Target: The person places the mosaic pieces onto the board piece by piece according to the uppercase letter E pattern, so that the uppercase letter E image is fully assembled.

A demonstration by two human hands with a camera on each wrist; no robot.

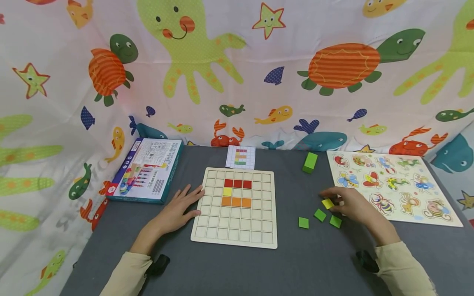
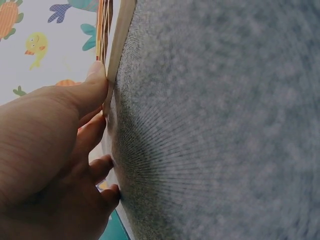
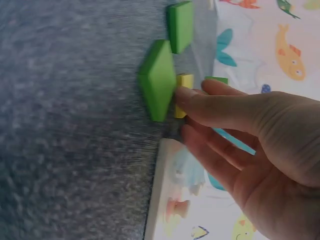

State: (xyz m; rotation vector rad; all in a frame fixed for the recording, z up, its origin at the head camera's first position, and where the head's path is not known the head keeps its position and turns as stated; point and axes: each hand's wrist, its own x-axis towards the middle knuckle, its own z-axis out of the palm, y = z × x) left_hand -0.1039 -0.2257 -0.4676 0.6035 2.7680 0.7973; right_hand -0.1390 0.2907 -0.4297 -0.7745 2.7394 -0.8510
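Note:
A wooden grid board (image 1: 237, 230) lies on the table, bearing a row of red tiles (image 1: 238, 183), one yellow tile (image 1: 227, 192) and a row of orange tiles (image 1: 235, 202). My left hand (image 1: 178, 211) rests at the board's left edge, fingers spread; the left wrist view shows the thumb (image 2: 95, 87) against that edge. To the right of the board, my right hand (image 1: 349, 203) pinches a small yellow block (image 1: 327, 204) between thumb and fingers. In the right wrist view the thumb covers part of the yellow block (image 3: 181, 107). Green blocks (image 1: 320, 215) lie just beside it.
Behind the board stands a pattern card (image 1: 240, 157) with coloured squares. A boxed toy (image 1: 148, 170) lies at the left, and a wooden picture board (image 1: 396, 185) at the right. A taller green block or stack (image 1: 310, 163) sits farther back. A printed cloth (image 1: 259, 82) hangs behind the table.

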